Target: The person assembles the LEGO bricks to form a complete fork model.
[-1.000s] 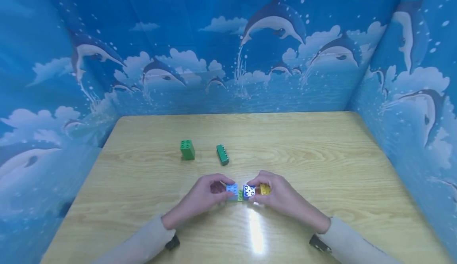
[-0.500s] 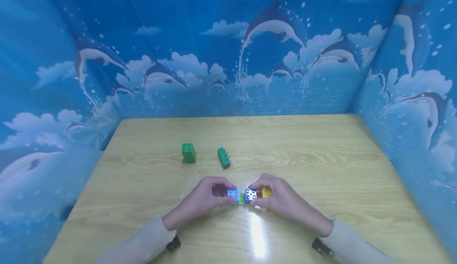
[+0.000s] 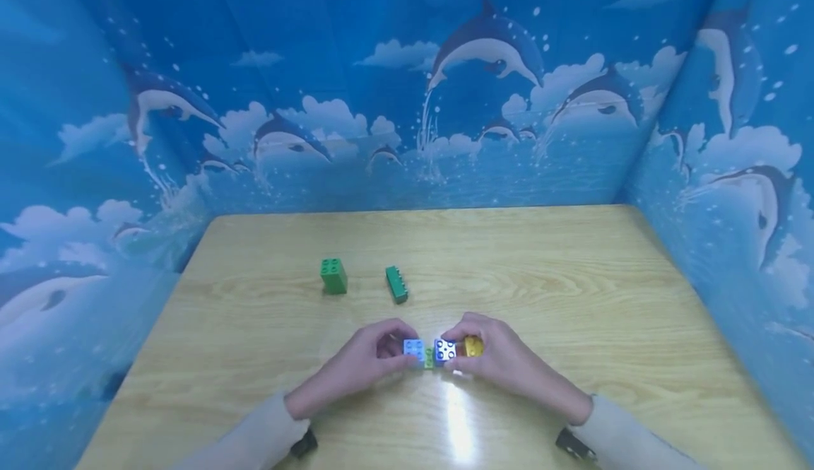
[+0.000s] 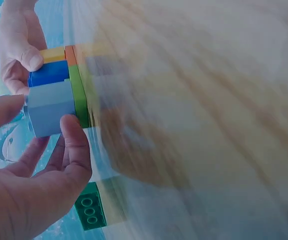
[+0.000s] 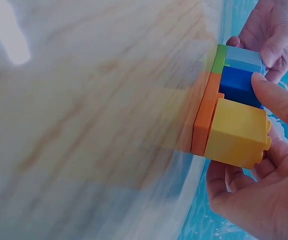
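My left hand (image 3: 369,353) pinches a light blue toy building brick (image 3: 413,348) between thumb and fingers. This brick sits on one end of a flat green brick (image 4: 80,97). Beside it stands a dark blue brick (image 5: 239,86), gripped by the thumb and fingers of my right hand (image 3: 499,350). The dark blue brick spans the green piece and a flat orange brick (image 5: 203,120). A yellow brick (image 5: 237,132) rests on the orange one, under the arch of my right hand. In the head view my right fingers hide part of the row.
A tall green brick (image 3: 333,276) stands farther back on the wooden table (image 3: 572,272), left of centre. Near it a dark green brick (image 3: 397,285) lies on its side. A dolphin-patterned curtain (image 3: 394,88) borders the table at the back and sides.
The head view has shifted slightly, so the table sits a little lower in it. My left fingers cover slightly less of the light blue brick. The bricks keep their places.
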`<state>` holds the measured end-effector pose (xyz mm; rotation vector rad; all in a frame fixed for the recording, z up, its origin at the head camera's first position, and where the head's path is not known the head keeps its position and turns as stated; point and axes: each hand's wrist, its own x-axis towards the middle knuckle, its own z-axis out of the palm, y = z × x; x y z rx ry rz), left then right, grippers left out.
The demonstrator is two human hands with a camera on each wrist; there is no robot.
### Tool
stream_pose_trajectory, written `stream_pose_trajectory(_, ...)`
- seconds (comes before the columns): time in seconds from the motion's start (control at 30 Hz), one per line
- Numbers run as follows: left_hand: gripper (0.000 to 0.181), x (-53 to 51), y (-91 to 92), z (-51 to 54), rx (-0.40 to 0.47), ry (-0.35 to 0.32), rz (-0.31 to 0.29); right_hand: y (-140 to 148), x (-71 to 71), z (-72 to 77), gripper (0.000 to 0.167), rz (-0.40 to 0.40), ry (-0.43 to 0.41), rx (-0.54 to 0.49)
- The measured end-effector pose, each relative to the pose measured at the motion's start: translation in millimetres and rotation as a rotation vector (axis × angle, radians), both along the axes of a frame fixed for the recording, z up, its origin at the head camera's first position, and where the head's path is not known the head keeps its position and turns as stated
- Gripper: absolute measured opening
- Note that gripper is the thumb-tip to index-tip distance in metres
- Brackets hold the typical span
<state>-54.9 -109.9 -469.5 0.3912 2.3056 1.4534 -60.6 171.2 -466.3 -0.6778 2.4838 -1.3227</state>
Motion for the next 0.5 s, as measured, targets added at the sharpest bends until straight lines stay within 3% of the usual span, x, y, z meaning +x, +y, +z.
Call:
stream_pose_trajectory(0.13,0.046,-5.2,-4.7,2.2,-0.015,-0.035,0.052,-1.8,0.3,-0.4,0.037,-0.001,0.004,0.004)
stream_pose_trajectory(0.2,0.046,-9.4,-6.7,1.9,-0.019,-0.019,0.094,-2.0,0.0,0.0,0.037,-0.002,0.005,0.009)
stream_pose_trajectory(0.37,0.049,-16.8,-7.1,-2.6,-0.018,-0.006,0.249,-0.4,-0.8,1.8,0.036,-0.004,0.0,0.026)
stream_pose_trajectory(0.5,0.068,-20.3,-3.7,-2.4,-0.05,0.005,0.356,-0.3,0.0,1.4,0.037,-0.001,-0.012,0.009)
